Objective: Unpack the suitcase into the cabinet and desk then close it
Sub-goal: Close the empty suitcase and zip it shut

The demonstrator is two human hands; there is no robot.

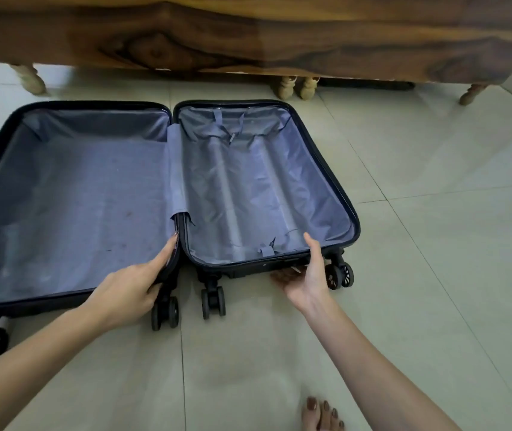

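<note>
A dark hard-shell suitcase (pixel 167 107) lies flat and wide open on the tiled floor, both halves lined in grey-blue fabric with nothing inside. My left hand (pixel 136 284) grips the near corner of the left half by the hinge, fingers over the zipper edge. My right hand (pixel 306 272) grips the near edge of the right half (pixel 352 219), thumb over the rim and fingers underneath, beside a black wheel (pixel 340 273). Loose strap ends lie in the right half.
A dark wooden furniture panel (pixel 248 35) on turned pale legs (pixel 286 87) stands just behind the suitcase. Pale floor tiles (pixel 435 213) stretch to the right and toward me. My bare foot (pixel 321 413) shows at the bottom edge.
</note>
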